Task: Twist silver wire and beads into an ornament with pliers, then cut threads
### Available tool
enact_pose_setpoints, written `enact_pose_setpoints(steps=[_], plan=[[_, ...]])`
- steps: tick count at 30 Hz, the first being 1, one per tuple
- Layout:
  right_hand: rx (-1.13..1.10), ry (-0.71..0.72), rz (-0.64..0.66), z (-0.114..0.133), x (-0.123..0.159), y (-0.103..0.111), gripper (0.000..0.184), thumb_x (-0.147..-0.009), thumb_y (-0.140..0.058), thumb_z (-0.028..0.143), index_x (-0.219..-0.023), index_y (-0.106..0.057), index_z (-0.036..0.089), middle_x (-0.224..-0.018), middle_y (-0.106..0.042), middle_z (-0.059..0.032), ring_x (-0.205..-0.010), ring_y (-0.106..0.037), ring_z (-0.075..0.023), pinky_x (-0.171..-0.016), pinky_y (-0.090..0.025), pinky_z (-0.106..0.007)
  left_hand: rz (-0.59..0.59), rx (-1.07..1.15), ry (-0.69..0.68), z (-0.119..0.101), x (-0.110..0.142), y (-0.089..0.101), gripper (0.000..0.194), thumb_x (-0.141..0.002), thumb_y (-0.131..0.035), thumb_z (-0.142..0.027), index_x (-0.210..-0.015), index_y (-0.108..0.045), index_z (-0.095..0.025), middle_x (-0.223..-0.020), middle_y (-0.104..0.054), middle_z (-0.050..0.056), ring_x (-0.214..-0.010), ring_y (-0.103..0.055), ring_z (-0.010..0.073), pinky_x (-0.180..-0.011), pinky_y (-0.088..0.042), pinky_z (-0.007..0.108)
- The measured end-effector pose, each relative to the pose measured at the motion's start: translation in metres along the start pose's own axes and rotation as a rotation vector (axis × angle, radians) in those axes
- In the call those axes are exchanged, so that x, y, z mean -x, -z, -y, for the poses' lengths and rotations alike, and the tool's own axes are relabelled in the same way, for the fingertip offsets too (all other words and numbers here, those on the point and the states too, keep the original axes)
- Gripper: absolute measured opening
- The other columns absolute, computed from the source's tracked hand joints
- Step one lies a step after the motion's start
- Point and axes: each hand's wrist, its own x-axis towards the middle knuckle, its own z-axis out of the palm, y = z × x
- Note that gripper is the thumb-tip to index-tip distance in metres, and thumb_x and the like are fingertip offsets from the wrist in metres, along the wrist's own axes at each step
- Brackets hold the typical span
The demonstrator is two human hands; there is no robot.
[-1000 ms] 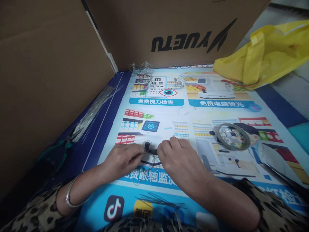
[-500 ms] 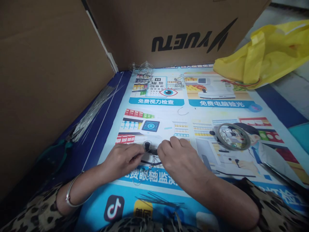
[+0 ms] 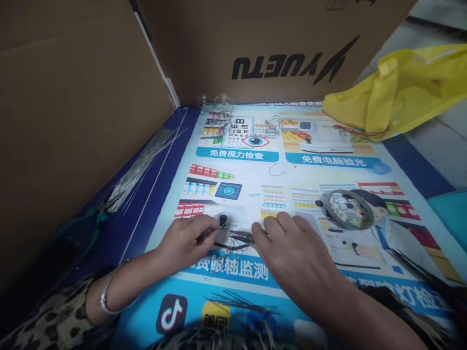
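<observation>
Pinching fine wirework (image 3: 230, 250) between thumb and fingers, left hand (image 3: 189, 243) is closed at the near centre of the desk (image 3: 127, 238), over a printed sheet (image 3: 251, 170). Right hand (image 3: 295, 257) is clamped on dark pliers (image 3: 242, 236), nose pointing left to the wirework beside the left fingertips; cannot tell whether the jaws bite wire. The 2 hands are apart, pliers bridging the gap. Wirework lies between and below them, with small clear beads and loops; finer detail too small to read. Bracelet (image 3: 105, 294) on left wrist. Near side: several loose dark wires (image 3: 241, 302) lying roughly crosswise on the sheet. Left: a bundle of straight silvery wires (image 3: 140, 167), a green-handled tool (image 3: 97, 221) at its near end. Right: round dish (image 3: 328, 208) holding clear beads. Beyond the hands: 1 curved wire (image 3: 276, 169); farther, 2 wire clusters, the larger one (image 3: 221, 109) left of the smaller one (image 3: 272, 125). Far right: yellow bag (image 3: 392, 92), overlapping the sheet's corner. Far edge: upright cardboard (image 3: 219, 29) with inverted lettering.
</observation>
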Motion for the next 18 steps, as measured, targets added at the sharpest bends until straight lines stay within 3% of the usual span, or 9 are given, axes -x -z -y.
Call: enact_pose_setpoints(steps=[8, 18], plan=[[-0.056, 0.048, 0.058, 0.03, 0.006, 0.008, 0.021, -0.071, -0.06, 0.017, -0.092, -0.059, 0.016, -0.077, -0.056, -0.0056, -0.068, -0.043, -0.0198, -0.06, -0.024, -0.035, -0.016, -0.012, 0.052, -0.003, -0.001, 0.0, 0.014, -0.077, -0.052, -0.013, -0.088, -0.059, -0.018, -0.065, -0.063, -0.004, -0.048, -0.052, 0.007, -0.047, -0.039, 0.017], [-0.027, 0.047, 0.064, 0.029, 0.007, 0.007, 0.022, -0.072, -0.057, 0.015, -0.094, -0.059, 0.015, -0.076, -0.056, -0.0059, -0.068, -0.044, -0.0202, -0.06, -0.025, -0.035, -0.098, -0.146, -0.086, -0.01, -0.007, 0.001, 0.016, -0.079, -0.048, -0.013, -0.09, -0.059, -0.017, -0.068, -0.065, 0.0, -0.059, -0.056, 0.0143, -0.058, -0.042, 0.027]])
